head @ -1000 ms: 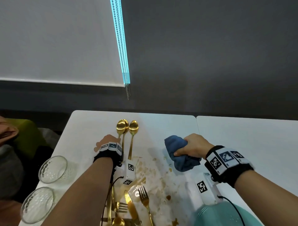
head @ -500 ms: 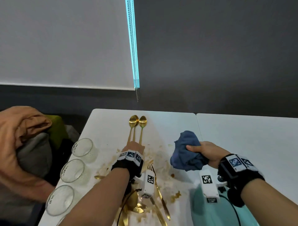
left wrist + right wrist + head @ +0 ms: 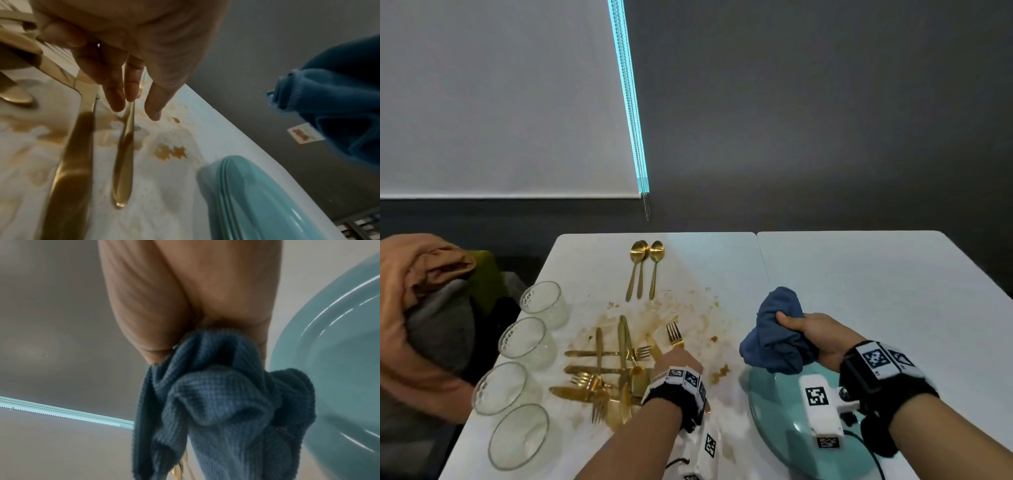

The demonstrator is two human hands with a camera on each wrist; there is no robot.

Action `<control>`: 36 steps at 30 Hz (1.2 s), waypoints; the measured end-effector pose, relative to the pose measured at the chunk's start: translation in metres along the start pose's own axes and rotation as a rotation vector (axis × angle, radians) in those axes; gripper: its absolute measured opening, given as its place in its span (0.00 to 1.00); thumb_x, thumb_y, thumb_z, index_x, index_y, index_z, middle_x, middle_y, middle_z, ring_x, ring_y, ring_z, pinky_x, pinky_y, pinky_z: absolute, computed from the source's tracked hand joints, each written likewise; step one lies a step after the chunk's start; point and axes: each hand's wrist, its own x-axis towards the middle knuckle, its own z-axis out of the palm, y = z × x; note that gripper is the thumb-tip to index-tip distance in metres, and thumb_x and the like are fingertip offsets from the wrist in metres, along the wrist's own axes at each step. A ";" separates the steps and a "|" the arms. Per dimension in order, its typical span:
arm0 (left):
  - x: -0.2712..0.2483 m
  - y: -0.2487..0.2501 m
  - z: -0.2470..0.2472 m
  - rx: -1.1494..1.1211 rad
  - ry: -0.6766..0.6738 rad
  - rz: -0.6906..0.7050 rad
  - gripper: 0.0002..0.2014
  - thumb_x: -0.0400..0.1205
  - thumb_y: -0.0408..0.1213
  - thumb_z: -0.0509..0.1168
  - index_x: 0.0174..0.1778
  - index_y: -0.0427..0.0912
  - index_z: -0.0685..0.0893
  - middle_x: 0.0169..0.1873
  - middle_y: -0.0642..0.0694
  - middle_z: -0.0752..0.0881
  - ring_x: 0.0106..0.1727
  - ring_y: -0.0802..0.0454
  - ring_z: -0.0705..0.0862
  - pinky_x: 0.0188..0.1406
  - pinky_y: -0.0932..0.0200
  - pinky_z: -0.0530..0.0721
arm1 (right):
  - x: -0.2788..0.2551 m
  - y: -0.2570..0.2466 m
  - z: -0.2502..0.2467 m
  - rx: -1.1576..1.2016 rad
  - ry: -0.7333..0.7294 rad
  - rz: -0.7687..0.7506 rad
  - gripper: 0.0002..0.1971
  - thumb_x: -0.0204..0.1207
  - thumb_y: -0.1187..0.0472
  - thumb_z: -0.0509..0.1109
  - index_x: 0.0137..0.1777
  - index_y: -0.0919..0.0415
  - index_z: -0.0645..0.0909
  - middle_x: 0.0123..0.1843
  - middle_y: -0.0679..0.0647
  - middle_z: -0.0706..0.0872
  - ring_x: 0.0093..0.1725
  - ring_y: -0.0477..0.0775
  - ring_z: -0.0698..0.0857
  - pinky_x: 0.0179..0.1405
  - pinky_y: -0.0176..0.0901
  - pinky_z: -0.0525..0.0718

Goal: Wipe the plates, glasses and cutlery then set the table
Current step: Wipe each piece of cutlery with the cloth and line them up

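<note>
My left hand reaches down onto the stained white table, its straight fingers resting on the neck of a gold fork whose handle points back under the palm. A gold knife lies just left of it. My right hand grips a bunched blue cloth, held above the far edge of a stack of teal plates. Three gold spoons lie side by side farther back. A heap of gold cutlery lies left of my left hand.
Several clear glasses stand in a row along the table's left edge. Brown food stains are smeared round the cutlery. Orange and grey fabric sits on a chair at the left. A second white table adjoins on the right.
My left hand drew back from the spoons toward me and now rests on the fork. My right hand, still gripping the cloth, came nearer and sits over the plates.
</note>
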 end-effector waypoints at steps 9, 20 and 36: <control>-0.006 0.016 0.013 0.145 0.026 -0.067 0.02 0.84 0.38 0.60 0.47 0.47 0.77 0.51 0.43 0.83 0.53 0.46 0.83 0.39 0.61 0.76 | 0.014 0.002 -0.034 0.004 -0.051 0.060 0.12 0.80 0.60 0.66 0.54 0.70 0.80 0.46 0.63 0.86 0.43 0.57 0.85 0.37 0.43 0.80; 0.008 0.024 0.003 -0.234 -0.007 -0.117 0.13 0.84 0.38 0.59 0.33 0.50 0.70 0.49 0.46 0.84 0.30 0.60 0.70 0.25 0.70 0.62 | 0.038 0.002 -0.032 0.017 -0.079 0.103 0.17 0.79 0.59 0.68 0.58 0.74 0.79 0.50 0.66 0.86 0.47 0.58 0.86 0.39 0.43 0.82; -0.049 0.058 -0.050 -0.825 -0.302 0.139 0.17 0.85 0.24 0.53 0.30 0.41 0.68 0.27 0.42 0.72 0.25 0.50 0.72 0.22 0.62 0.77 | 0.038 -0.008 0.052 0.161 0.006 0.017 0.20 0.77 0.56 0.70 0.58 0.75 0.77 0.53 0.68 0.85 0.49 0.63 0.85 0.41 0.54 0.85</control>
